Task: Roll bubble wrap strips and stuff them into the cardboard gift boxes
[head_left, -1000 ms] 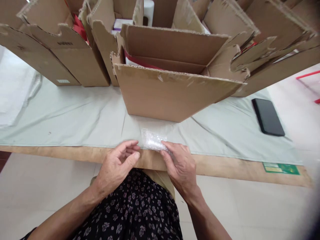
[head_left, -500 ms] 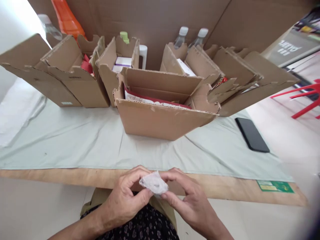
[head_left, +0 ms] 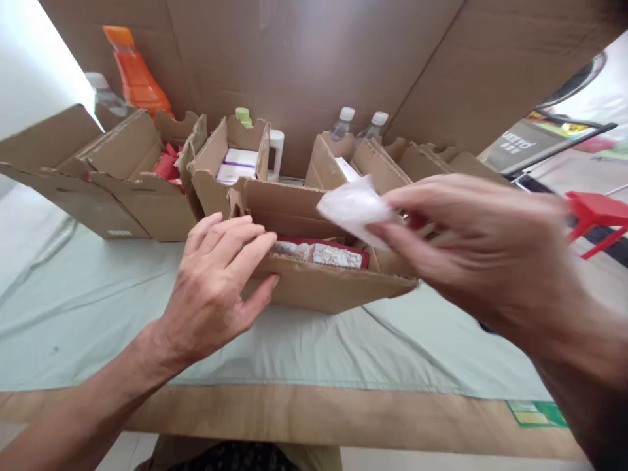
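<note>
My right hand [head_left: 471, 242], blurred by motion, pinches a small white plastic-wrapped packet [head_left: 354, 208] between thumb and fingers. The packet is over the front cardboard box [head_left: 314, 284], above its opening. Inside that box lies a flat packet with a red edge and a printed pale face [head_left: 338, 256]. My left hand [head_left: 216, 281] is at the box's left front corner, its fingers spread over the rim and the thumb in front of the wall. Whether it presses on the cardboard I cannot tell.
Behind stand more cardboard boxes [head_left: 167, 212], some with red or white-and-purple packs. An orange bottle [head_left: 140, 82], clear bottles with white caps [head_left: 347, 115] and a white handle [head_left: 276, 155] rise behind them, before a tall cardboard panel [head_left: 304, 72]. A red stool [head_left: 596, 212] stands at right.
Both hands have moved up and forward from the table's near edge and come apart. The packet, held by both earlier, is now in the right hand alone. The view has tilted up.
</note>
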